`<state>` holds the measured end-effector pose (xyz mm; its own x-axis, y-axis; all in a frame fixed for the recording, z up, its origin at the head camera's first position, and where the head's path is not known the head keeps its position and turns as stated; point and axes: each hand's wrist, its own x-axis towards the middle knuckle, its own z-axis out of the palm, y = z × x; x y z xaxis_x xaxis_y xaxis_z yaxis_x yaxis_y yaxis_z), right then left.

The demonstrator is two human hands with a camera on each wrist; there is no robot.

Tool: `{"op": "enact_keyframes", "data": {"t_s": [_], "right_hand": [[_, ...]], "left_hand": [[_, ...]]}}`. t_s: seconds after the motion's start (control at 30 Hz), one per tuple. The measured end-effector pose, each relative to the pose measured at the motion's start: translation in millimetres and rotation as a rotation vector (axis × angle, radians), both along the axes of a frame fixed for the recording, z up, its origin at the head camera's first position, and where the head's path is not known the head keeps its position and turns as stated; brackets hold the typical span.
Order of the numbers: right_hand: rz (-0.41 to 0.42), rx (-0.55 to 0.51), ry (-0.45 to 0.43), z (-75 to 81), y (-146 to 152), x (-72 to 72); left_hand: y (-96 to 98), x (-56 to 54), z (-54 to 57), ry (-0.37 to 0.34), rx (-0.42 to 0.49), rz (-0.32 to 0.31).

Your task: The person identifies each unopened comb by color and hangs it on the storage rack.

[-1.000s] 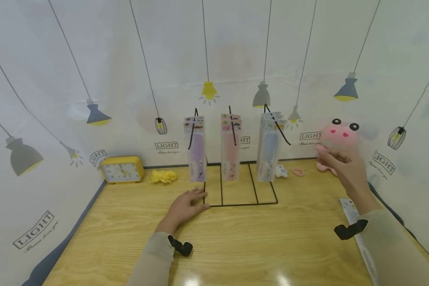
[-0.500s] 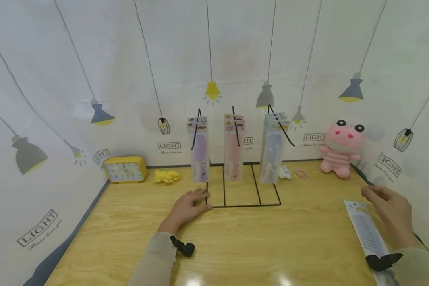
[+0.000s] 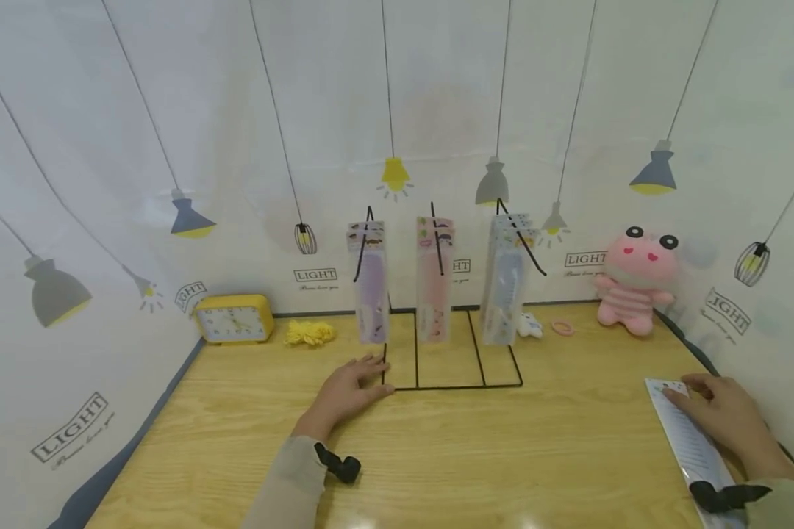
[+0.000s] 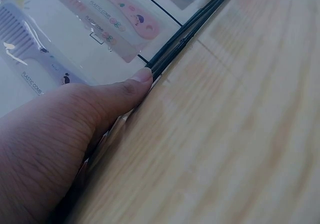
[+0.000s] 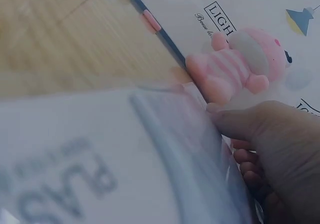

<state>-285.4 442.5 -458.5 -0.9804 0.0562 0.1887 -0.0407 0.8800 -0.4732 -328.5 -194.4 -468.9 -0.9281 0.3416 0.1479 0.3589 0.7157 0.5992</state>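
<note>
On the right side of the table in the head view lies a blue plastic comb in a clear packet [image 3: 691,448]. My right hand [image 3: 728,415] pinches this packet near its top, with the thumb over its face and the fingers at its far edge. My left hand [image 3: 344,393] rests on the front left corner of a black wire display rack [image 3: 450,387]. In the left wrist view its thumb presses along the rack's base bar. From the rack's hooks hang packaged combs: purple ones [image 3: 372,286], pink ones [image 3: 433,294] and blue ones [image 3: 506,286].
A pink plush toy [image 3: 635,283] sits at the back right, near a pink ring [image 3: 562,328] and a small white toy [image 3: 531,325]. A yellow clock [image 3: 234,318] and a bundle of yellow yarn [image 3: 309,333] stand at the back left. Lamp-printed cloth encloses the table.
My right hand has come from the plush toy down to the packaged blue comb on the table and now pinches it. My left hand stays on the rack's corner.
</note>
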Motion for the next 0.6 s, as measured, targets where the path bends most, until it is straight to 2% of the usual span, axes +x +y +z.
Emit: {"op": "enact_keyframes", "data": {"t_s": [0.13,0.3,0.6], "right_hand": [[0.013,0.005,0.045,-0.1,2.0,-2.8],[-0.007,-0.012,0.043,1.3,1.1,-4.8],[-0.061,-0.032,-0.048,1.5,2.4,-1.2]], "left_hand": [[-0.2,-0.6,1.6,0.001,0.002,0.0],[-1.1,-1.5,2.0,0.007,0.005,0.007],[0.1,-2.0,-0.2,-0.014,-0.009,0.003]]}}
